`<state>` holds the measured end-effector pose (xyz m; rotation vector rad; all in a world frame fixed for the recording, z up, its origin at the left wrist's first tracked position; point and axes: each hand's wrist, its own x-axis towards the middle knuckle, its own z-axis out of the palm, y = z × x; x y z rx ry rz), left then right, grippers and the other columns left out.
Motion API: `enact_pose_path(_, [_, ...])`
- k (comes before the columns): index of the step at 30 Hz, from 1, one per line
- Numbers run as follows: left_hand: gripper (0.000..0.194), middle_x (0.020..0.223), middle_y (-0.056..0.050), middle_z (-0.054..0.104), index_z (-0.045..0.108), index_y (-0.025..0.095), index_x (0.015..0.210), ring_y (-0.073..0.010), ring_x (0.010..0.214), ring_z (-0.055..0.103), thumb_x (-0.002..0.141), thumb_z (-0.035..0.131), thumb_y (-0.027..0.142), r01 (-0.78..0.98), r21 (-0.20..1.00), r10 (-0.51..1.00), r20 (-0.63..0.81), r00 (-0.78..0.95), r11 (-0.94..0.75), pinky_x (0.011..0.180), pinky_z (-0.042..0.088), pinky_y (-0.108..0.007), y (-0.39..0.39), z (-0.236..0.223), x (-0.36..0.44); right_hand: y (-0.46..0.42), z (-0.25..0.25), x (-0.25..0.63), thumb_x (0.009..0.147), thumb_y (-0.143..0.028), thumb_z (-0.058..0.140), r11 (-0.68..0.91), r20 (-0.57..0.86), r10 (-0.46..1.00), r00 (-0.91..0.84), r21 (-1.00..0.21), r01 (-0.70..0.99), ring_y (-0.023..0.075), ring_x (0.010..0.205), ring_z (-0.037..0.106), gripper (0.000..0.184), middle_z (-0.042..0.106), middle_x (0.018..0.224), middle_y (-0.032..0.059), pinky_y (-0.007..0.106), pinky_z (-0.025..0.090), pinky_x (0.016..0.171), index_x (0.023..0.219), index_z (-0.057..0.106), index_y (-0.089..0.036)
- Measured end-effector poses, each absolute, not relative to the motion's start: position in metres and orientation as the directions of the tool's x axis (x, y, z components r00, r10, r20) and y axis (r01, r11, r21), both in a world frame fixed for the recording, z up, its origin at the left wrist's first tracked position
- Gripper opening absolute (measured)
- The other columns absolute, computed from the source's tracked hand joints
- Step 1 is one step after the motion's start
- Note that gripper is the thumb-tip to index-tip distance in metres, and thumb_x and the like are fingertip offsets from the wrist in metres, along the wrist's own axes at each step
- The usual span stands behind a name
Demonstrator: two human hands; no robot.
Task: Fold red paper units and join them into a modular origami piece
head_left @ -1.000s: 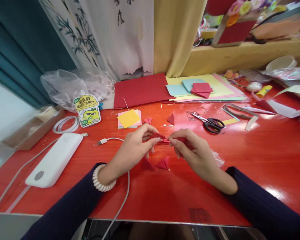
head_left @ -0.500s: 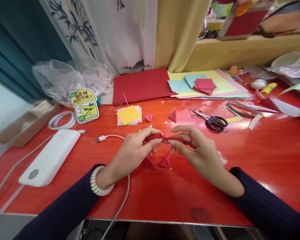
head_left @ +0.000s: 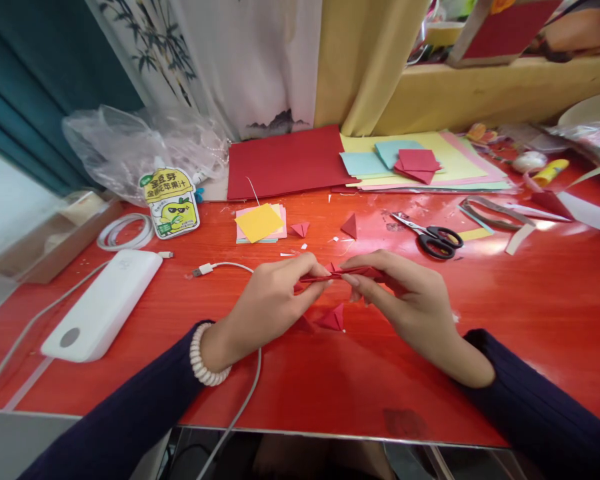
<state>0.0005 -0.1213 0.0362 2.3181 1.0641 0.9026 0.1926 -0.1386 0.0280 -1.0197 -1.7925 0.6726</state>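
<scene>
Head view, left to right: a flat white plastic power bank (head_left: 103, 307) lies well left of the fingers on a glossy red table (head_left: 355, 387). Beyond the left fingers sits a stack of small pastel paper squares topped with yellow (head_left: 260, 223). A person's left hand (head_left: 270, 293) pinches one end of a slim, folded red paper piece (head_left: 336, 274), which bridges the narrow gap between the two sets of fingers; whether it is one sheet or two joined cannot be told. On the near side of the fingers rests a pointed, folded red paper triangle (head_left: 333, 319). The right hand (head_left: 410, 300) grips the opposite end between thumb and fingers, and beyond it lie black-handled metal scissors (head_left: 437, 241). The held paper looks very light, springy along its layered folds and unlikely to slip, yet easily creased or torn; gentle fingertip pressure on the thick folded edges should suit it best.
</scene>
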Motion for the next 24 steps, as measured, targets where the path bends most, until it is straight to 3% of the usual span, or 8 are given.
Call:
enact_pose_path(4, [0.012, 0.090, -0.003, 0.072, 0.059, 0.015, 0.102, -0.0126, 0.077, 0.068, 0.094, 0.051, 0.020, 0.528, 0.382, 0.651, 0.472, 0.594, -0.758, 0.066, 0.051, -0.023, -0.124, 0.027, 0.000, -0.139, 0.026, 0.195, 0.089, -0.020, 0.062, 0.481, 0.418, 0.872, -0.253, -0.826, 0.293, 0.0099, 0.069, 0.063, 0.008, 0.069, 0.084, 0.0005, 0.021, 0.051, 0.058, 0.096, 0.064, -0.019])
enact_pose_path(6, [0.014, 0.095, -0.004, 0.072, 0.057, 0.015, 0.106, -0.0139, 0.082, 0.069, 0.095, 0.049, 0.019, 0.538, 0.335, 0.630, 0.490, 0.602, -0.774, 0.068, 0.052, -0.024, -0.123, 0.024, 0.000, -0.139, 0.026, 0.196, 0.089, -0.021, 0.062, 0.467, 0.401, 0.878, -0.261, -0.837, 0.284, 0.0108, 0.070, 0.064, 0.007, 0.069, 0.083, 0.0008, 0.022, 0.051, 0.058, 0.095, 0.064, -0.019])
enact_pose_path(16, [0.020, 0.098, -0.006, 0.070, 0.054, 0.015, 0.108, -0.0129, 0.086, 0.069, 0.094, 0.051, 0.029, 0.517, 0.441, 0.680, 0.478, 0.557, -0.733, 0.074, 0.054, -0.023, -0.123, 0.024, 0.004, -0.133, 0.029, 0.195, 0.089, -0.026, 0.062, 0.358, 0.298, 0.919, -0.257, -0.904, 0.234, 0.0105, 0.066, 0.059, 0.007, 0.064, 0.079, 0.0003, 0.024, 0.047, 0.057, 0.087, 0.065, -0.019])
enact_pose_path(21, [0.012, 0.087, -0.004, 0.070, 0.059, 0.015, 0.095, -0.0124, 0.081, 0.065, 0.093, 0.053, 0.025, 0.507, 0.519, 0.722, 0.420, 0.550, -0.688, 0.076, 0.052, -0.024, -0.122, 0.028, 0.006, -0.132, 0.031, 0.196, 0.088, -0.029, 0.065, 0.292, 0.265, 0.949, -0.168, -0.942, 0.163, 0.0091, 0.061, 0.055, 0.011, 0.064, 0.078, 0.0003, 0.023, 0.045, 0.054, 0.086, 0.067, -0.019])
enact_pose_path(24, [0.012, 0.096, -0.004, 0.072, 0.060, 0.015, 0.100, -0.0121, 0.089, 0.066, 0.094, 0.051, 0.019, 0.474, 0.565, 0.726, 0.394, 0.564, -0.675, 0.080, 0.052, -0.024, -0.122, 0.028, 0.005, -0.134, 0.030, 0.197, 0.087, -0.028, 0.065, 0.288, 0.269, 0.951, -0.153, -0.949, 0.125, 0.0093, 0.059, 0.056, 0.010, 0.063, 0.073, -0.0015, 0.022, 0.047, 0.052, 0.092, 0.067, -0.020])
